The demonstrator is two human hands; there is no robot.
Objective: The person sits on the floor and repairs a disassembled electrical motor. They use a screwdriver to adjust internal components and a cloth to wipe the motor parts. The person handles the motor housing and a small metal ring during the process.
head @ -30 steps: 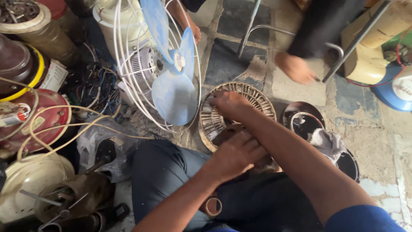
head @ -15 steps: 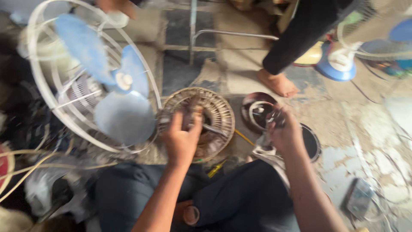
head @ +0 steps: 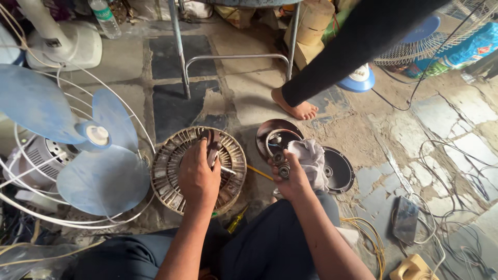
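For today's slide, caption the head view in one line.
Left hand steadies a round motor stator; right hand lifts small bearings.

A second ago both hands worked on the round, ribbed metal motor core [head: 198,170]; now the right hand [head: 291,175] has left it, holding small ring-shaped metal bearings [head: 280,165] beside it.
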